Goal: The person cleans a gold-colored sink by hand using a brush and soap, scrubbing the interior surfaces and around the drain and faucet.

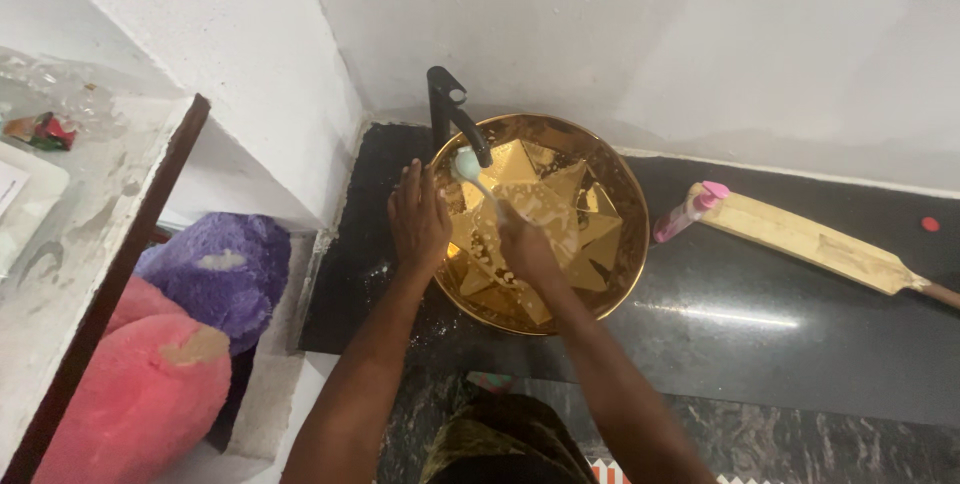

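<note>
Basin [625, 244] on surface [760, 344], centre-left; tap [450, 109] at its far-left rim. Left hand [418, 219] on left rim, right hand [525, 249] inside basin with brush [468, 169]. Right of basin — bottle [688, 211], then bat [820, 244]. Soft toys [200, 324] near left, below shelf [90, 234].

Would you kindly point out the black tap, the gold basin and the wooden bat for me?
black tap [447, 104], head view, on its upright stem.
gold basin [632, 206], head view, on its right rim.
wooden bat [815, 241], head view, on the middle of its blade.
</note>
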